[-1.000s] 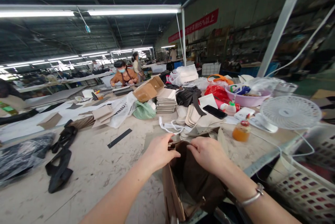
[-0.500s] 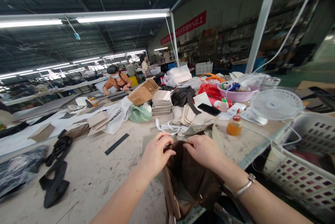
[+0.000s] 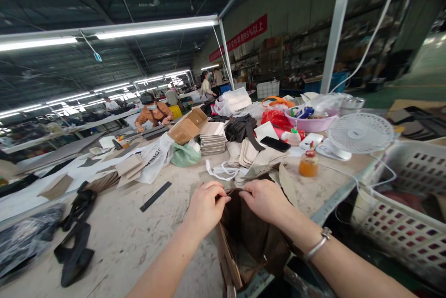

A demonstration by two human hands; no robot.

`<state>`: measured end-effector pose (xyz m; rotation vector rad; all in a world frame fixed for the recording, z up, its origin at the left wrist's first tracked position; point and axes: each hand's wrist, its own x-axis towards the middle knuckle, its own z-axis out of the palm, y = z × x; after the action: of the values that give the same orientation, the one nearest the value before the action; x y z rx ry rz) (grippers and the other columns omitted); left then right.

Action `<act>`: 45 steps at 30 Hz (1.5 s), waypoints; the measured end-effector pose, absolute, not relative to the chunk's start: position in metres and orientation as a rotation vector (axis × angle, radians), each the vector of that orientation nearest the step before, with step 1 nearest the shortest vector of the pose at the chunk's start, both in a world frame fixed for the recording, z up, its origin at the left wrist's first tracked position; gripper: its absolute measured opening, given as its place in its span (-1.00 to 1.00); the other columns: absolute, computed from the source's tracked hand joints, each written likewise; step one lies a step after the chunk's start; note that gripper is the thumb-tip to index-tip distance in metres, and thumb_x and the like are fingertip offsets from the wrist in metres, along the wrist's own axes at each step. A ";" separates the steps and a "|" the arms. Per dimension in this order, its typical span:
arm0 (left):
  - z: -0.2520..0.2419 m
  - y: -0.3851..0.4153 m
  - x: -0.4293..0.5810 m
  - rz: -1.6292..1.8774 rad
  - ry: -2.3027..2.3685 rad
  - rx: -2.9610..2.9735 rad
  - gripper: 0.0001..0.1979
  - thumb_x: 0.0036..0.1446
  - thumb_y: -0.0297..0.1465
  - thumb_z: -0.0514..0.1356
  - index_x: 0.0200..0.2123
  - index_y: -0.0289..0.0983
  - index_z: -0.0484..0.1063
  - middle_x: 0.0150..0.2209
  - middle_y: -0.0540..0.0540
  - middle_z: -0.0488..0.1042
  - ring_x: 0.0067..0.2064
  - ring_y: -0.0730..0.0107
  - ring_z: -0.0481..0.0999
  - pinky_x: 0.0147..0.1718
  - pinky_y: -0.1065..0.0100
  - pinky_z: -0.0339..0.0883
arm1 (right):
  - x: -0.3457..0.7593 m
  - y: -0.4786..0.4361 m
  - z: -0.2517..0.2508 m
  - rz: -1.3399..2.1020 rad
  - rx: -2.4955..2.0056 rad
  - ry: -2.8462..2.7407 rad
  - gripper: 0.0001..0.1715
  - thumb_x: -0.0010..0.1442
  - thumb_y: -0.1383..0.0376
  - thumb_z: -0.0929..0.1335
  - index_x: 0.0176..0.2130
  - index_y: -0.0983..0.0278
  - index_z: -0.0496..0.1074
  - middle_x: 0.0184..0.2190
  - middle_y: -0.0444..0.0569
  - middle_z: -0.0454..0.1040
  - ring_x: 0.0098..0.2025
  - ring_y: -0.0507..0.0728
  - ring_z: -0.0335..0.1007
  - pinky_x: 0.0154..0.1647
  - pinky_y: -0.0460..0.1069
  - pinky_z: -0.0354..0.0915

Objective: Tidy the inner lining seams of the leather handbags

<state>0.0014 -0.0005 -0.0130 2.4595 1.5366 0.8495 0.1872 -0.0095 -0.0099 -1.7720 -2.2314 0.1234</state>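
Observation:
Both my hands grip the top edge of a dark brown fabric bag point(image 3: 254, 237) that hangs over the near edge of the worktable point(image 3: 132, 228). My left hand point(image 3: 205, 207) pinches the bag's rim with curled fingers. Just to its right, my right hand point(image 3: 266, 200) does the same; its wrist carries a metal bracelet. A brown card insert point(image 3: 228, 261) stands against the bag's left side. Beige cut pieces point(image 3: 278, 175) lie on the table right behind my hands.
Black straps point(image 3: 75, 237) and a black strip point(image 3: 155, 195) lie to the left. Behind are stacked card pieces point(image 3: 212, 137), an orange jar point(image 3: 308, 164), a phone point(image 3: 275, 143), a pink bowl point(image 3: 310, 123), a white fan point(image 3: 358, 133). A white basket point(image 3: 404, 200) stands at right. A person point(image 3: 153, 112) sits far back.
My hands have stayed on the bag's rim and drawn slightly closer together. The camera has tilted, so the whole scene has shifted a little left and down.

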 end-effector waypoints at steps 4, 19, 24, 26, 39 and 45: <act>-0.018 0.003 0.005 0.814 1.699 2.319 -0.92 0.05 -0.42 0.21 -0.48 -0.23 0.45 -0.44 0.01 0.52 -0.38 0.40 0.47 -0.35 0.39 0.26 | 0.188 -0.009 -0.011 0.142 -1.762 -2.217 -0.62 0.23 0.13 0.22 -0.44 0.20 0.51 -0.39 -0.03 0.57 -0.30 0.17 0.47 -0.39 -0.02 0.17; -0.021 0.006 0.010 0.789 1.829 2.284 -0.88 0.09 -0.37 0.15 -0.47 -0.23 0.41 -0.51 0.02 0.49 -0.48 0.43 0.42 -0.46 0.43 0.10 | 0.191 -0.009 -0.012 0.328 -1.660 -2.189 -0.55 0.27 0.04 0.19 -0.36 0.18 0.54 -0.38 -0.02 0.57 -0.30 0.18 0.48 -0.36 -0.02 0.21; -0.021 0.005 0.008 0.776 1.803 2.274 -0.90 0.08 -0.39 0.16 -0.47 -0.23 0.40 -0.49 0.01 0.51 -0.45 0.41 0.45 -0.44 0.42 0.12 | 0.194 -0.003 -0.010 0.458 -1.443 -2.216 -0.42 0.06 -0.09 0.35 -0.04 0.17 0.47 -0.25 -0.01 0.57 -0.25 0.19 0.47 -0.27 -0.02 0.27; -0.020 0.005 0.007 0.778 1.775 2.265 -0.91 0.08 -0.39 0.15 -0.47 -0.23 0.39 -0.49 0.02 0.50 -0.44 0.40 0.45 -0.43 0.42 0.14 | 0.192 0.003 -0.007 0.436 -1.388 -2.298 -0.58 0.13 0.00 0.33 -0.12 0.16 0.51 -0.28 -0.06 0.57 -0.27 0.15 0.46 -0.28 -0.05 0.25; -0.016 0.000 -0.024 0.546 1.484 1.990 -0.86 -0.04 -0.32 0.22 -0.42 -0.28 0.47 -0.49 0.02 0.46 -0.40 0.37 0.42 -0.45 0.43 0.19 | 0.191 0.013 -0.003 0.095 -1.473 -2.484 -0.72 0.19 0.21 0.28 -0.47 0.20 0.50 -0.46 -0.09 0.54 -0.36 0.10 0.43 -0.44 -0.08 0.11; -0.015 0.005 -0.027 0.538 1.422 1.990 -0.86 -0.02 -0.36 0.17 -0.52 -0.29 0.46 -0.61 0.10 0.36 -0.52 0.46 0.33 -0.55 0.46 0.09 | 0.195 0.012 -0.008 0.160 -1.426 -2.441 -0.72 0.19 0.20 0.30 -0.47 0.19 0.51 -0.46 -0.11 0.54 -0.36 0.10 0.43 -0.41 -0.07 0.14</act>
<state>-0.0266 0.0050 -0.0147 1.9901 1.4215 0.5385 0.1954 0.0122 -0.0078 -1.4263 -2.4414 0.1596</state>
